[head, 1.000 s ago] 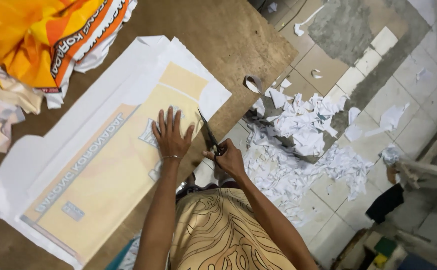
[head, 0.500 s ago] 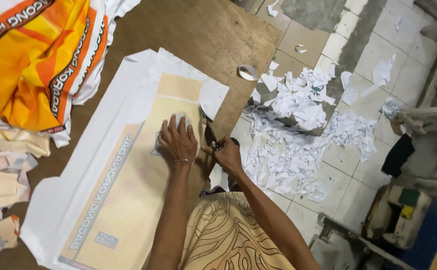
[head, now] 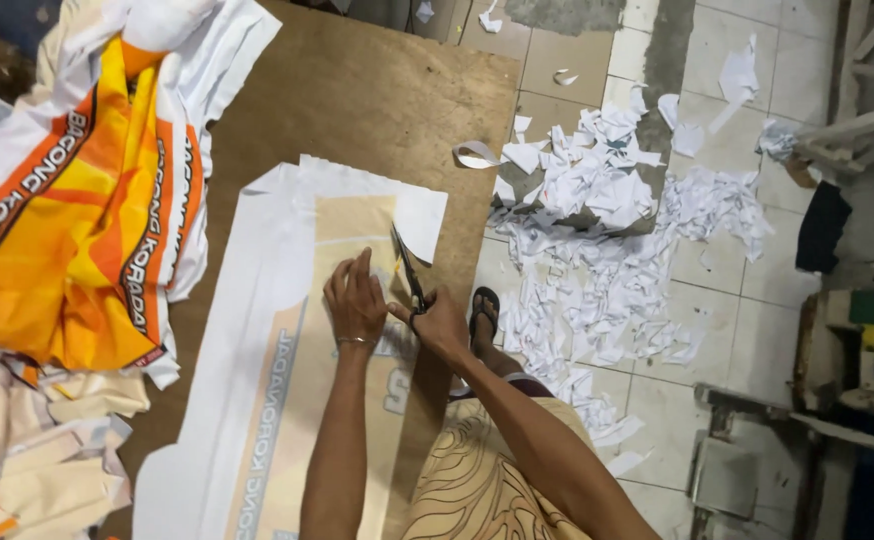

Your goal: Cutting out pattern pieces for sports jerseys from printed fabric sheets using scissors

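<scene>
1. The left hand (head: 355,300) is lying open and flat, palm down, on the printed sheet (head: 297,380) spread across the brown table (head: 377,100).
2. The right hand (head: 439,322) is gripping the scissors (head: 409,272), just right of the left hand, blades pointing away along the sheet's right edge.
3. White paper scraps (head: 607,240) are littering the tiled floor (head: 757,340).

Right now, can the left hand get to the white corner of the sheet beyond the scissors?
Probably yes. The left hand lies flat on the sheet, and only bare sheet lies up to the white corner. The scissors stay to its right.
</scene>
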